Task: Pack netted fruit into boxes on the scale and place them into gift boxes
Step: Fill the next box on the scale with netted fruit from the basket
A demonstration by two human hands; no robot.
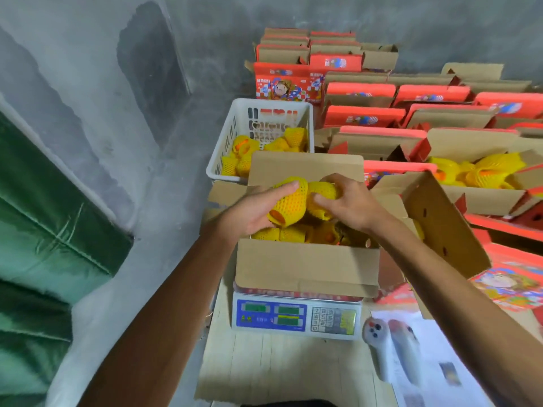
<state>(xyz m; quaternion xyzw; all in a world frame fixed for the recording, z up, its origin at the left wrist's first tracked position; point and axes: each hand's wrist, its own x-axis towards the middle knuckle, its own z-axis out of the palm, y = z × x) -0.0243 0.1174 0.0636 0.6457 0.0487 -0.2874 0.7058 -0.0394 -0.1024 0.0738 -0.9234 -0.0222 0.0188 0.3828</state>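
An open cardboard box (305, 268) stands on a white digital scale (296, 317), with yellow-netted fruit (279, 234) lying inside it. Above the box, my left hand (252, 211) grips one netted fruit (289, 205), its orange end showing at the bottom. My right hand (351, 202) holds a second netted fruit (321, 198) pressed against the first. A white plastic basket (226, 142) behind the box holds more netted fruit (293, 139).
Rows of red gift boxes (364, 116) with open flaps fill the right and back; one (482, 198) holds netted fruit. A box flap (440, 224) juts out right of the scale. A white phone (379, 345) lies on paper. Green cloth (44, 230) covers the left.
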